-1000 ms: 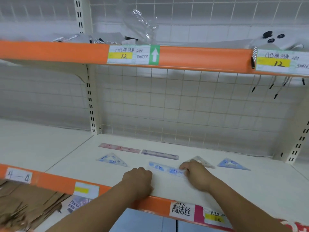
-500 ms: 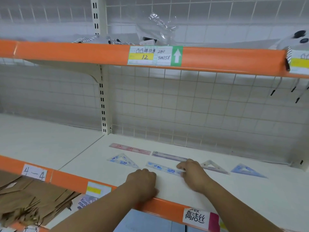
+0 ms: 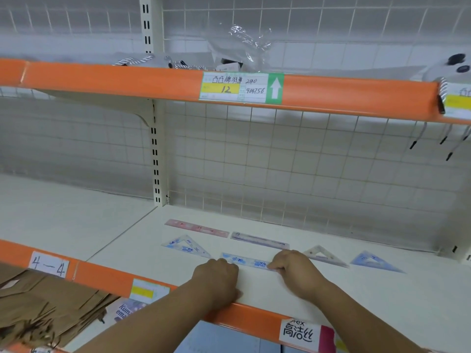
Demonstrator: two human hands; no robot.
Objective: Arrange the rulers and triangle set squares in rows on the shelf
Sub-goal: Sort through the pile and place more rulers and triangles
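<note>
Hugging shelf edge [image 3: 254,317], left hand [image 3: 216,279] abuts blue ruler [image 3: 247,261].

White wire grid [image 3: 280,161] beside a cream slotted upright [image 3: 155,149].

light: bright, even, overhead | shadow: soft, under top shelf [image 3: 102,80] | glare: glints on wrap [image 3: 248,39] | focus: slightly soft | edges: bowed, wide-angle

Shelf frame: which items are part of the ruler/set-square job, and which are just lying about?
Job: pink ruler, purple ruler, blue ruler (left hand and right hand at its ends), patterned set square, pale set square, blue set square, shelf.

Lying about: brown paper bags below, crumpled plastic wrap and cords on the upper shelf, price label.
</note>
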